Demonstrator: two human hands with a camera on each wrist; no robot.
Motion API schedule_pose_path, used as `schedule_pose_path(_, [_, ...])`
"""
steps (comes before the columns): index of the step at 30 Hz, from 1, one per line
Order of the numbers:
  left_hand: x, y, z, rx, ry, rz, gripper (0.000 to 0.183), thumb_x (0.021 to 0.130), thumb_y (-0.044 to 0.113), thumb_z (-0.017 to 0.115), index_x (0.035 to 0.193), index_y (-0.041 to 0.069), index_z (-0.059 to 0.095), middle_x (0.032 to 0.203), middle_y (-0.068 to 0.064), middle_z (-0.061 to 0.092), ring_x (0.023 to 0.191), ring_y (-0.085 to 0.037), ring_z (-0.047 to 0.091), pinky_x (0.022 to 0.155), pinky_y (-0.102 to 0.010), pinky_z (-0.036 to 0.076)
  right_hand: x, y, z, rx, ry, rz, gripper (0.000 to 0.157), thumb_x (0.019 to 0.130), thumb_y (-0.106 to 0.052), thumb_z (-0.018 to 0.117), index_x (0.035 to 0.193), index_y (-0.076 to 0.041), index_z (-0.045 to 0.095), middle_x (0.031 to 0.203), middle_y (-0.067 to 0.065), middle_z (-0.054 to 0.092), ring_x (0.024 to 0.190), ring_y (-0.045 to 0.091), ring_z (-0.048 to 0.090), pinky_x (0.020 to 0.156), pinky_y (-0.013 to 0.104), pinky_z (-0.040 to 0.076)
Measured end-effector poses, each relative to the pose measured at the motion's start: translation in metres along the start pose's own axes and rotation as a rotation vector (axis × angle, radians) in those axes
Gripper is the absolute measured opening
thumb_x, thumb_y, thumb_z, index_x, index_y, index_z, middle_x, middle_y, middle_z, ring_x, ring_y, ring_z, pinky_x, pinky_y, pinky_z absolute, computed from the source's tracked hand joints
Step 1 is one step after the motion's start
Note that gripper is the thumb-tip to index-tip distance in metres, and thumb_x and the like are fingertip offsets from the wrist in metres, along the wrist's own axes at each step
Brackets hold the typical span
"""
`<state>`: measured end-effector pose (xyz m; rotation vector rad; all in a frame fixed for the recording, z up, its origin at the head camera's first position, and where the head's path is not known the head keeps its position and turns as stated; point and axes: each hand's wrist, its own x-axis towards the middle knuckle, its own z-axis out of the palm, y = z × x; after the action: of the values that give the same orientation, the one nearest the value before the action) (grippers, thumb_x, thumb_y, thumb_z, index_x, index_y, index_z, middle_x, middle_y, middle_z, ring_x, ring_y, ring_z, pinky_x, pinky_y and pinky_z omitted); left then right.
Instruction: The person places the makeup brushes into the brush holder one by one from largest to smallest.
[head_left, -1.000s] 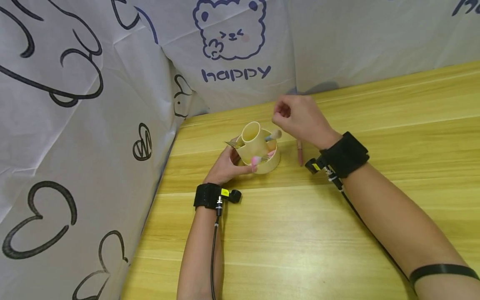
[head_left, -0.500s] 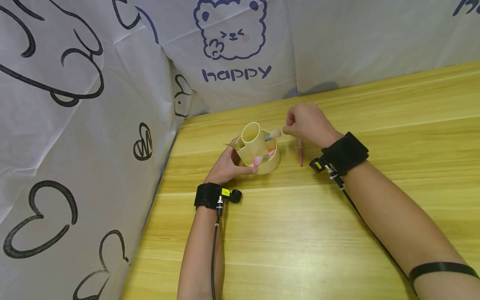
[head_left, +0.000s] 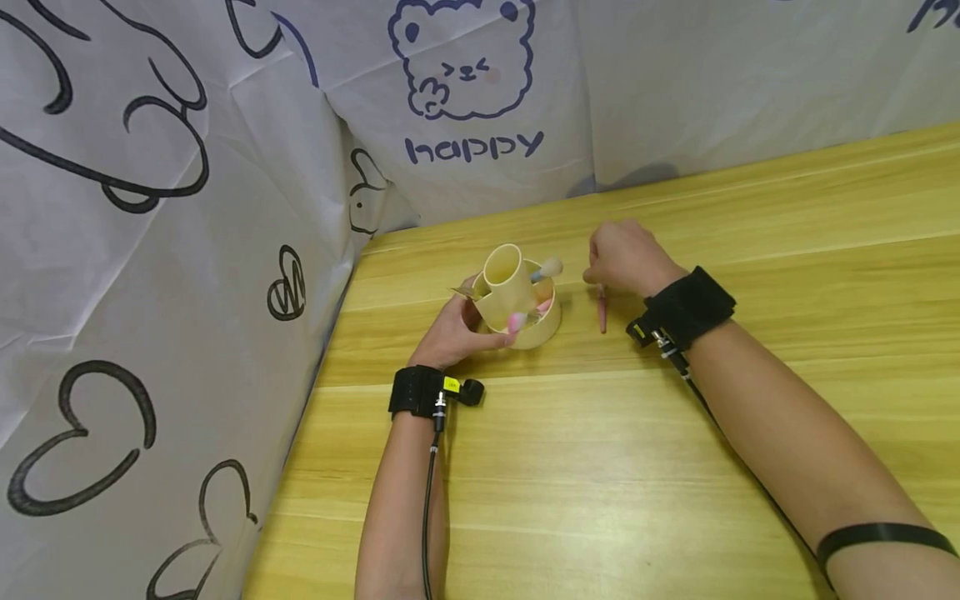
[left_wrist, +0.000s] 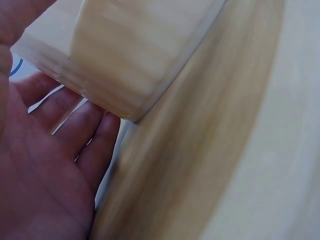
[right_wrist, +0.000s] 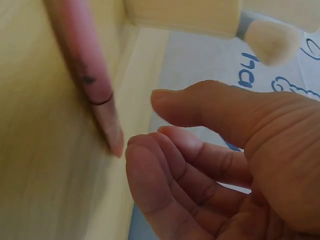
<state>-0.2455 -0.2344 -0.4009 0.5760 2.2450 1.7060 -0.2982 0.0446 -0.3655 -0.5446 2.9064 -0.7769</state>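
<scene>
A round cream desk organizer [head_left: 534, 335] with a taller central cup stands on the table, and my left hand [head_left: 452, 335] grips its left side, thumb in front and fingers behind. In the left wrist view those fingers [left_wrist: 82, 117] rest against its ribbed wall. Out of its right side leans a makeup brush [head_left: 551, 267] with a fluffy pale head; a pink-and-white tip [head_left: 515, 322] shows at the front. My right hand [head_left: 632, 258] hovers above a slim pink stick [head_left: 602, 313] lying on the table. In the right wrist view, a gap parts thumb and fingers near the stick's tapered end [right_wrist: 114, 135].
The wood-grain table [head_left: 570, 483] extends to the right and toward the person. A white cloth [head_left: 465, 187] with drawings hangs behind it, and another one [head_left: 225, 350] covers the left side. Each wrist wears a black strap with a cable.
My right hand has come down and slightly right, from beside the brush head to the far end of the pink stick. The left hand and the organizer have stayed in place.
</scene>
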Motion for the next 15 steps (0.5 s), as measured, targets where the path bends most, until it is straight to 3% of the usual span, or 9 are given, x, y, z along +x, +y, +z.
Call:
schedule_pose_path(6, [-0.0009,0.0001,0.0003,-0.01,0.01,-0.005,0.084,0.075,0.005,0.08,0.145,0.022,0.037,0.136,-0.005,0.051,0.127,-0.022,0.046,0.11,-0.04,0.032,0.0015,0.0052,0.004,-0.015,-0.025,0.012,0.015,0.078,-0.014,0.068,0.066,-0.008,0.062,0.066,0.004,0.061,0.069,0.025,0.054,0.065,0.038,0.045])
schedule_pose_path(15, [0.0,-0.0008,-0.0003,0.016,0.036,-0.02,0.088,0.073,0.009,0.082,0.146,0.026,0.036,0.138,-0.001,0.05,0.127,-0.018,0.048,0.109,-0.039,0.034,0.0031,0.0073,0.0098,-0.023,-0.021,0.023,0.013,0.071,-0.013,0.07,0.061,-0.007,0.066,0.059,0.002,0.059,0.062,0.022,0.051,0.053,0.032,0.04])
